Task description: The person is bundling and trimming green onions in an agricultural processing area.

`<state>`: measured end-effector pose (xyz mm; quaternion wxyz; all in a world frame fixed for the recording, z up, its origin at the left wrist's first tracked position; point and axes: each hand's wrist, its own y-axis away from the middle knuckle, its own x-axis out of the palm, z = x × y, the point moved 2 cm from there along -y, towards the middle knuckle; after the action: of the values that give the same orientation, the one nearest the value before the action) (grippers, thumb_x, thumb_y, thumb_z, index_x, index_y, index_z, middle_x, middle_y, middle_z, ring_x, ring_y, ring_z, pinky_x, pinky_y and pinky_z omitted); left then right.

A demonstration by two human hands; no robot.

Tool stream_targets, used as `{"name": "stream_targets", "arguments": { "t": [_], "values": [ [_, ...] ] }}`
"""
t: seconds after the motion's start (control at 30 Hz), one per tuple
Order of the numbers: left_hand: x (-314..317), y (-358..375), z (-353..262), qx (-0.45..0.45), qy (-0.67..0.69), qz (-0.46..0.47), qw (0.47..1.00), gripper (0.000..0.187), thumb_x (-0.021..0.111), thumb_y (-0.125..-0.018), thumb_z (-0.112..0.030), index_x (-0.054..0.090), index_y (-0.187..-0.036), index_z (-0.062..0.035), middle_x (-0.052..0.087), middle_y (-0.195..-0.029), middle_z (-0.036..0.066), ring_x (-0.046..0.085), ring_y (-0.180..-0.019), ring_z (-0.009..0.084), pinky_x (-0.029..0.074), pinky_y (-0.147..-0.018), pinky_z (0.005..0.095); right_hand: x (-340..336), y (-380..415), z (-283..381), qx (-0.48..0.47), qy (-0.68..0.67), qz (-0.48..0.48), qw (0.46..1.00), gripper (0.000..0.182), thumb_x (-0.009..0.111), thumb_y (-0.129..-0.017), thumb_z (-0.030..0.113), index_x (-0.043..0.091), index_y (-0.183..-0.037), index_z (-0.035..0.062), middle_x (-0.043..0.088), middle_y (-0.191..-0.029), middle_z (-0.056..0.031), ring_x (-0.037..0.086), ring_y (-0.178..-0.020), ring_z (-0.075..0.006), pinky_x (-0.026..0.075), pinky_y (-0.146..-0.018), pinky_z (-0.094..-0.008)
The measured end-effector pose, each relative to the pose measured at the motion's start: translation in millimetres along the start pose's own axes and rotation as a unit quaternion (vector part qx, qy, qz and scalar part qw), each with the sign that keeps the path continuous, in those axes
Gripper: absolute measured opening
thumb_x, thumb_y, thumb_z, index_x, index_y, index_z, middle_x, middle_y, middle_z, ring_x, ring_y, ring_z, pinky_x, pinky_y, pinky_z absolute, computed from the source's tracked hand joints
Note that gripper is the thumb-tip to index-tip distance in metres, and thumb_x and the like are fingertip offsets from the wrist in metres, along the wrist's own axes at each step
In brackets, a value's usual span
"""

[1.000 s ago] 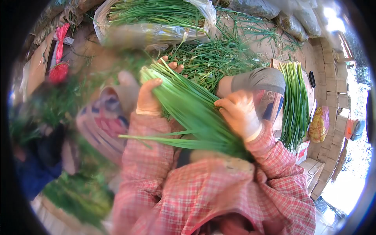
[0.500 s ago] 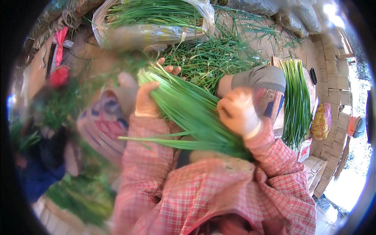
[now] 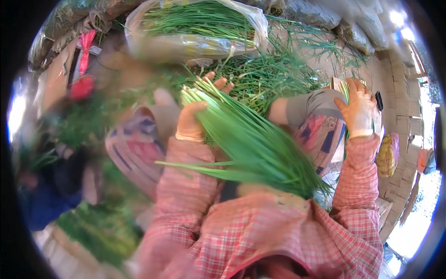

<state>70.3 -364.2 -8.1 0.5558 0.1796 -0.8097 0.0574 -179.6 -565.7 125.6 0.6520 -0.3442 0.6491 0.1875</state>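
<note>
My left hand (image 3: pixel 191 122) is closed round the pale stem ends of a loose bunch of chives (image 3: pixel 251 135). Its thumb lies on top, with fingertips showing behind the bunch. The long green leaves fan down to the right across my lap, and a few stray ones stick out left over my sleeve. Off to the right, my right hand (image 3: pixel 358 109) rests palm down over a second pile of chives (image 3: pixel 344 88), thumb apart and fingers stretched forward. That hand and forearm hide most of this pile.
A clear plastic bag (image 3: pixel 195 46) full of chives lies ahead. Loose green leaves (image 3: pixel 260 79) cover the ground before my knees. Pink ties (image 3: pixel 84 56) hang at left, near another person's dark clothing (image 3: pixel 51 200). A yellowish bag (image 3: pixel 388 153) sits right, beside a brick wall (image 3: pixel 399 93).
My right hand has left the bunch over my lap and moved right onto the other pile, its fingers opening out. My left hand still grips its bunch; the whole view has shifted slightly.
</note>
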Motion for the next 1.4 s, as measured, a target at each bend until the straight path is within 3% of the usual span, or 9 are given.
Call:
{"name": "stream_targets", "arguments": {
  "t": [0.23,0.33,0.43,0.53,0.7,0.77,0.87,1.0,1.4],
  "values": [
    [23,4,-3,0.040,-0.045,-0.011,0.998,0.082,0.063,-0.061,-0.020,0.029,-0.135,-0.0055,0.038,-0.131,0.019,0.037,-0.123,0.0354,0.036,-0.100,0.0502,56,9,138,-0.096,-0.403,0.294,0.861,0.058,0.062,-0.080,0.039,0.050,-0.118,-0.0023,0.062,-0.102,-0.0158,0.059,-0.093,-0.0288,0.044,-0.085,-0.0357],
    [34,10,-7,0.052,-0.022,-0.023,0.998,0.083,0.062,-0.060,-0.024,0.031,-0.134,-0.0053,0.041,-0.129,0.018,0.039,-0.121,0.0348,0.036,-0.100,0.0486,95,18,140,0.041,-0.619,0.483,0.619,0.048,0.055,-0.087,0.038,0.055,-0.108,-0.0044,0.065,-0.093,-0.0111,0.060,-0.083,-0.0201,0.046,-0.081,-0.0313],
    [36,11,-6,0.031,0.012,-0.010,0.999,0.083,0.064,-0.062,-0.025,0.030,-0.135,-0.0056,0.045,-0.125,0.019,0.043,-0.118,0.0344,0.037,-0.100,0.0471,95,24,140,0.127,-0.695,0.514,0.487,0.044,0.050,-0.091,0.037,0.058,-0.102,-0.0044,0.064,-0.093,-0.0085,0.058,-0.083,-0.0140,0.046,-0.078,-0.0296],
    [31,9,-6,-0.016,0.055,0.022,0.998,0.085,0.070,-0.065,-0.020,0.025,-0.136,-0.0058,0.052,-0.115,0.016,0.049,-0.109,0.0327,0.039,-0.098,0.0465,97,24,141,0.121,-0.656,0.520,0.533,0.043,0.052,-0.090,0.037,0.059,-0.103,-0.0030,0.064,-0.094,-0.0092,0.058,-0.086,-0.0154,0.046,-0.079,-0.0295],
    [9,0,-3,-0.017,0.017,0.042,0.999,0.078,0.068,-0.064,-0.012,0.030,-0.131,0.0017,0.057,-0.093,0.010,0.055,-0.096,0.0277,0.043,-0.091,0.0449,85,-22,127,-0.193,-0.395,0.333,0.834,0.038,0.055,-0.088,0.032,0.059,-0.103,-0.0027,0.064,-0.098,-0.0104,0.059,-0.090,-0.0166,0.045,-0.081,-0.0268],
    [12,3,-3,-0.020,-0.015,0.014,1.000,0.077,0.062,-0.064,-0.014,0.030,-0.132,0.0015,0.054,-0.093,0.012,0.056,-0.096,0.0297,0.045,-0.090,0.0464,59,-54,130,-0.038,-0.590,0.290,0.752,0.029,0.060,-0.085,0.025,0.061,-0.101,0.0007,0.064,-0.096,-0.0117,0.061,-0.090,-0.0198,0.046,-0.081,-0.0283],
    [19,2,-3,-0.015,0.054,0.016,0.998,0.075,0.066,-0.064,-0.010,0.031,-0.130,-0.0008,0.055,-0.104,0.012,0.054,-0.101,0.0289,0.044,-0.091,0.0438,18,-74,145,-0.060,-0.632,0.260,0.727,0.021,0.066,-0.080,0.020,0.061,-0.094,0.0051,0.063,-0.091,-0.0119,0.062,-0.085,-0.0225,0.047,-0.076,-0.0301],
    [25,4,-6,0.005,0.042,0.021,0.999,0.077,0.061,-0.064,-0.012,0.029,-0.134,-0.0020,0.045,-0.124,0.018,0.049,-0.110,0.0326,0.041,-0.096,0.0460,13,-39,170,-0.226,-0.430,0.181,0.855,0.021,0.068,-0.072,0.018,0.059,-0.088,0.0080,0.060,-0.082,-0.0114,0.059,-0.074,-0.0280,0.048,-0.066,-0.0344],
    [21,4,-4,-0.002,0.014,0.027,1.000,0.078,0.059,-0.066,-0.011,0.025,-0.136,-0.0010,0.046,-0.125,0.019,0.051,-0.109,0.0320,0.043,-0.094,0.0443,32,-32,176,-0.235,-0.212,0.057,0.947,0.015,0.054,-0.078,0.017,0.058,-0.091,0.0119,0.059,-0.072,-0.0106,0.060,-0.064,-0.0295,0.048,-0.056,-0.0396]
  ]
}}
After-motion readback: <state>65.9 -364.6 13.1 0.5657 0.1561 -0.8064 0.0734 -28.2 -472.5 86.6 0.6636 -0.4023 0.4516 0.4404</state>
